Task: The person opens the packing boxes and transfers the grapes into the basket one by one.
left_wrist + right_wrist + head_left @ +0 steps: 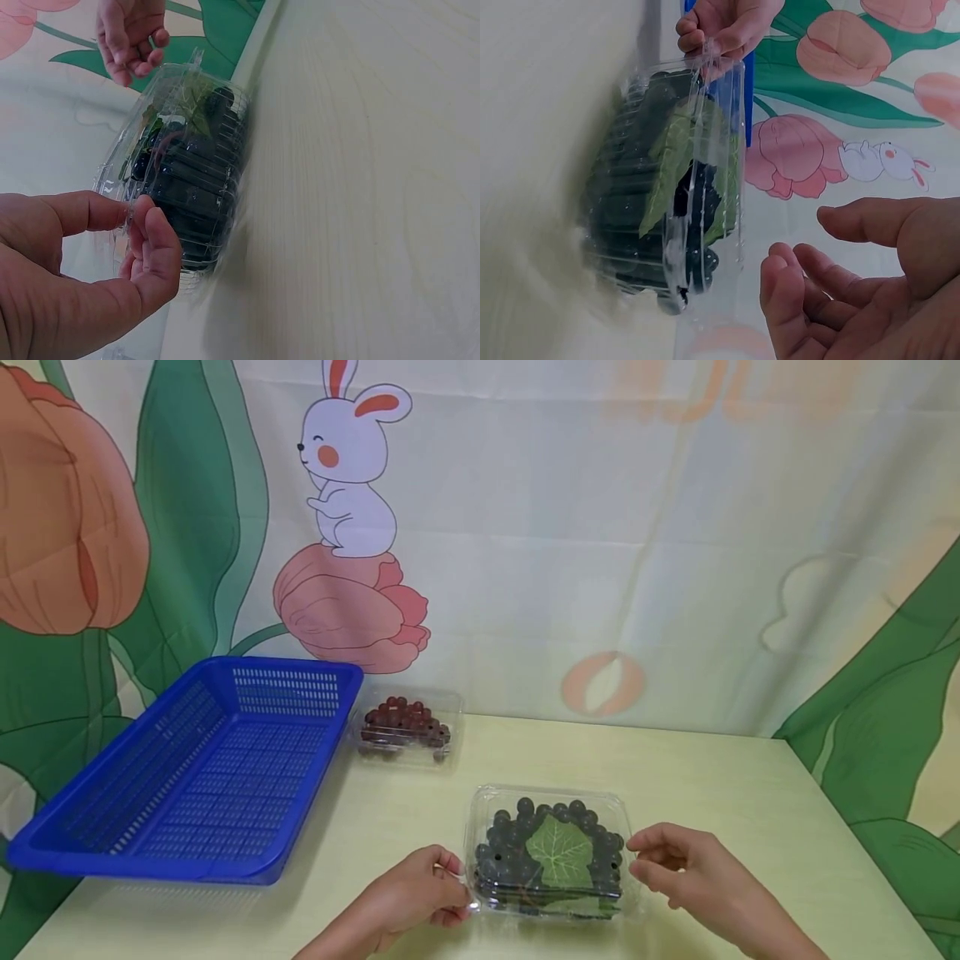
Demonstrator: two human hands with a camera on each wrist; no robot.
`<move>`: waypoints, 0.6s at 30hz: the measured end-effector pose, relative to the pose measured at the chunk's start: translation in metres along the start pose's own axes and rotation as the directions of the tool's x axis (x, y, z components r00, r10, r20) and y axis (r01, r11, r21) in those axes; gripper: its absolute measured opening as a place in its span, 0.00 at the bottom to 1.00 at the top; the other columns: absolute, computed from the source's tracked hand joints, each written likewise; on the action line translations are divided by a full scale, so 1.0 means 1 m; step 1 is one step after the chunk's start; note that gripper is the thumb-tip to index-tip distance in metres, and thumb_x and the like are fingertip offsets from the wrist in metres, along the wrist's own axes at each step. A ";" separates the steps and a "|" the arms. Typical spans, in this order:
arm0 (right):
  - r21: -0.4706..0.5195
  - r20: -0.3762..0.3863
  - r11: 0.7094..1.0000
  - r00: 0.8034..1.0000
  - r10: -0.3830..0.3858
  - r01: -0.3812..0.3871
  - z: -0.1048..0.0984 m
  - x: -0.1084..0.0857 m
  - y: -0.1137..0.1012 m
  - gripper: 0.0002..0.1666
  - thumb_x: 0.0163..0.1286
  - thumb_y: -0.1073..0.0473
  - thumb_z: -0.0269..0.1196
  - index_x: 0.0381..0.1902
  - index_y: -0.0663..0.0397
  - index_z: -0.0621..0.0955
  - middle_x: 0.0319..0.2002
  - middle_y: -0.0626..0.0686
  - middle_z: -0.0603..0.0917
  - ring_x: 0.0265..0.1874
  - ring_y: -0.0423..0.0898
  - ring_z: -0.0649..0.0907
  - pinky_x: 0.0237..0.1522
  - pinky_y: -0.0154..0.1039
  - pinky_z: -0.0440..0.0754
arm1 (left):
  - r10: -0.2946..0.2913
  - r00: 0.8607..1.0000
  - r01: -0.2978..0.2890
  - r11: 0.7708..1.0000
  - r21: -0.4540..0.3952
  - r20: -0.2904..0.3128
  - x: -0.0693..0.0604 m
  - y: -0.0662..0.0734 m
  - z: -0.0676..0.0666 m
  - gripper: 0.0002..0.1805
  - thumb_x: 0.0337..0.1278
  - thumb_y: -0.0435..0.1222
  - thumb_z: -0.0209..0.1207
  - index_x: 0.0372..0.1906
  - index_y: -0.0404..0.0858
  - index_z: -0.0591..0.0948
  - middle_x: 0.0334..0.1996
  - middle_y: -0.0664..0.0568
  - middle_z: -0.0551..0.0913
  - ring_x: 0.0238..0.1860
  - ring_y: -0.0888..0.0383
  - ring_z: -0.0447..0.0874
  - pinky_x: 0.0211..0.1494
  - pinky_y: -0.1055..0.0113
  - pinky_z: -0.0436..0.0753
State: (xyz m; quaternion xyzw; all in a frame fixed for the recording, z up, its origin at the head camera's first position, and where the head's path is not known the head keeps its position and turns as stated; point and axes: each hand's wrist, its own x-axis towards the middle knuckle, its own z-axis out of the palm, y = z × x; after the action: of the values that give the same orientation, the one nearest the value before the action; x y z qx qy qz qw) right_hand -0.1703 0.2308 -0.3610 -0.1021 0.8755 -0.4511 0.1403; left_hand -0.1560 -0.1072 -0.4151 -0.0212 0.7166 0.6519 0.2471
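Observation:
A clear plastic clamshell box [551, 791] with dark grapes [504, 847] and a green leaf [562, 853] in it sits on the table in the head view, its lid down. My left hand [420, 892] is at the box's left side. In the left wrist view, thumb and fingers of that hand [97, 274] pinch the tab on the rim. Close to the right side is my right hand [701, 872], fingers loosely bent. The right wrist view shows a gap between this hand [870, 300] and the box, with nothing in its grasp.
A blue perforated plastic basket [317, 768] stands at the left of the table [712, 785]. Just right of it, near the back edge, is another clear box [450, 702] with red grapes [405, 722]. A printed cloth [517, 568] hangs behind.

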 end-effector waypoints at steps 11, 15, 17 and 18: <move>-0.091 0.039 0.988 0.991 -0.125 0.128 0.012 0.002 -0.022 0.15 0.73 0.59 0.68 0.52 0.61 0.84 0.41 0.48 0.86 0.40 0.48 0.82 0.37 0.40 0.82 | 0.004 1.000 -0.004 1.000 0.006 -0.013 0.003 -0.002 0.001 0.15 0.60 0.25 0.61 0.48 0.28 0.69 0.32 0.42 0.82 0.30 0.55 0.82 0.38 0.63 0.84; -0.096 0.064 0.985 0.989 -0.136 0.141 0.018 0.003 -0.031 0.14 0.73 0.60 0.68 0.52 0.60 0.84 0.40 0.47 0.85 0.40 0.47 0.82 0.36 0.40 0.81 | 0.004 1.000 -0.004 1.000 0.007 -0.015 0.004 -0.003 0.001 0.15 0.60 0.25 0.61 0.47 0.28 0.69 0.31 0.42 0.82 0.29 0.55 0.82 0.37 0.63 0.84; -0.109 0.071 0.982 0.986 -0.148 0.155 0.022 0.004 -0.036 0.13 0.72 0.60 0.68 0.52 0.59 0.84 0.39 0.46 0.85 0.40 0.47 0.82 0.37 0.40 0.81 | 0.002 1.000 -0.002 1.000 0.006 -0.014 0.004 -0.003 0.001 0.15 0.60 0.25 0.61 0.48 0.28 0.69 0.31 0.42 0.82 0.29 0.55 0.82 0.37 0.63 0.84; -0.118 0.072 0.979 0.985 -0.156 0.164 0.023 0.004 -0.038 0.13 0.72 0.61 0.68 0.51 0.59 0.84 0.39 0.46 0.85 0.39 0.47 0.82 0.37 0.39 0.80 | 0.002 1.000 -0.002 1.000 0.005 -0.013 0.004 -0.003 0.000 0.15 0.60 0.25 0.61 0.48 0.28 0.69 0.31 0.42 0.82 0.29 0.55 0.82 0.37 0.63 0.84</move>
State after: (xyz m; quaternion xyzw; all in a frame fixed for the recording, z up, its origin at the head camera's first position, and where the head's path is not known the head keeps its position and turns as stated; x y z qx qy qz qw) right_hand -0.1643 0.1902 -0.3435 -0.1948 0.8857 -0.4026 0.1244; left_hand -0.1582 -0.1061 -0.4193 -0.0243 0.7199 0.6501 0.2420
